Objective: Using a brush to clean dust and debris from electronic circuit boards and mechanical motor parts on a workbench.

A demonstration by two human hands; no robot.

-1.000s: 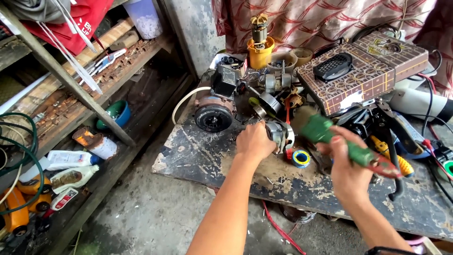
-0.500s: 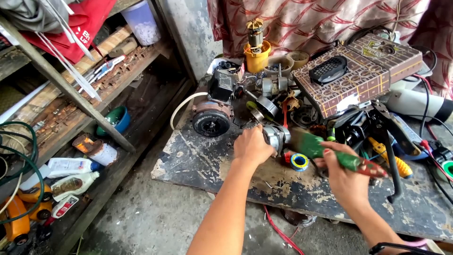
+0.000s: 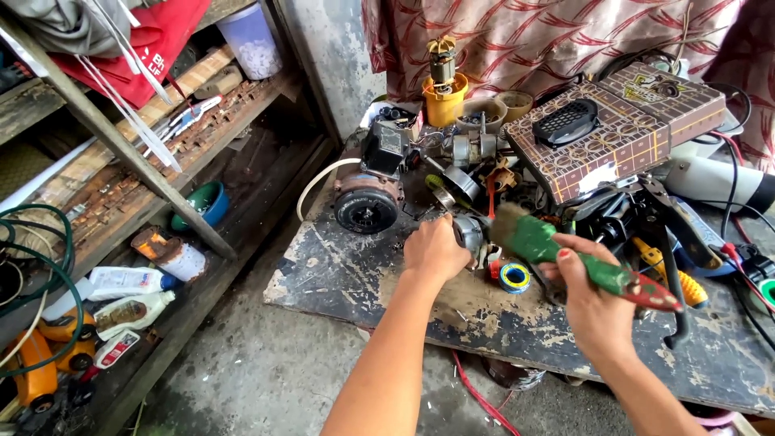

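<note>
My left hand [image 3: 434,252] grips a small grey metal motor part [image 3: 470,232] on the worn dark workbench [image 3: 347,274]. A green-handled paintbrush [image 3: 565,254] with a red end is in my right hand [image 3: 593,303], its bristles resting against the metal part. A blue and yellow tape roll [image 3: 514,277] lies on the bench between my hands. Just beyond my left hand sits a round rusty motor [image 3: 366,206].
Cluttered parts, a patterned brown box [image 3: 622,137] with a black grille, a yellow cup holding an armature [image 3: 443,85], cables and tools fill the bench's far and right side. Wooden shelves [image 3: 121,153] at left hold bottles, a green hose and a blue bowl. Concrete floor below.
The brush head has swung in from the right until its bristles meet the metal part. My left hand has kept its hold on the part.
</note>
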